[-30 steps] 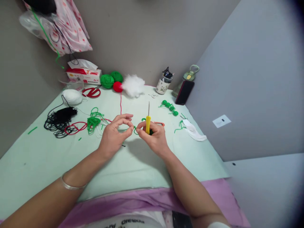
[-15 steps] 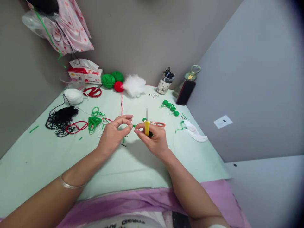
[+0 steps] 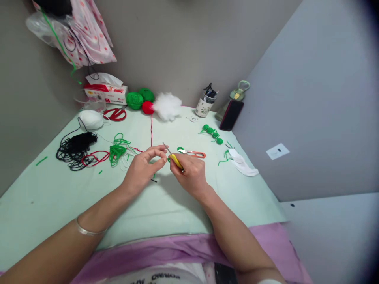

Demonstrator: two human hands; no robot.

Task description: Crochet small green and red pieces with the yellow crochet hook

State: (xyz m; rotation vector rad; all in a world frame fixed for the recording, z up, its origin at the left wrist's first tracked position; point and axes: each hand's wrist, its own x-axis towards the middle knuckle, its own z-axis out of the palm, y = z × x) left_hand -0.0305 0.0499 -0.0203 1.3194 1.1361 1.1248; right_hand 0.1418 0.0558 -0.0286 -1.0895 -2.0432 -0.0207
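My right hand (image 3: 189,173) is closed round a crochet hook (image 3: 174,158) with a yellow handle, its metal tip tilted up and left toward my left hand. My left hand (image 3: 142,169) pinches a thin green yarn strand (image 3: 154,174) between thumb and fingertips, just left of the hook's tip. Both hands hover over the pale green table cover (image 3: 166,205), near its middle, almost touching each other.
Small orange-handled snips (image 3: 194,153) lie just behind my right hand. Left are tangles of green (image 3: 117,150), red and black yarn (image 3: 75,146). At the back stand yarn balls (image 3: 134,100), white stuffing (image 3: 167,105), red scissors (image 3: 115,114), a tissue box (image 3: 105,93), a jar (image 3: 204,105) and a phone (image 3: 231,114). Green crocheted pieces (image 3: 212,133) lie right.
The hook stood upright a second ago; now it is tipped down and left toward my left fingertips. My hands have drawn slightly closer together.
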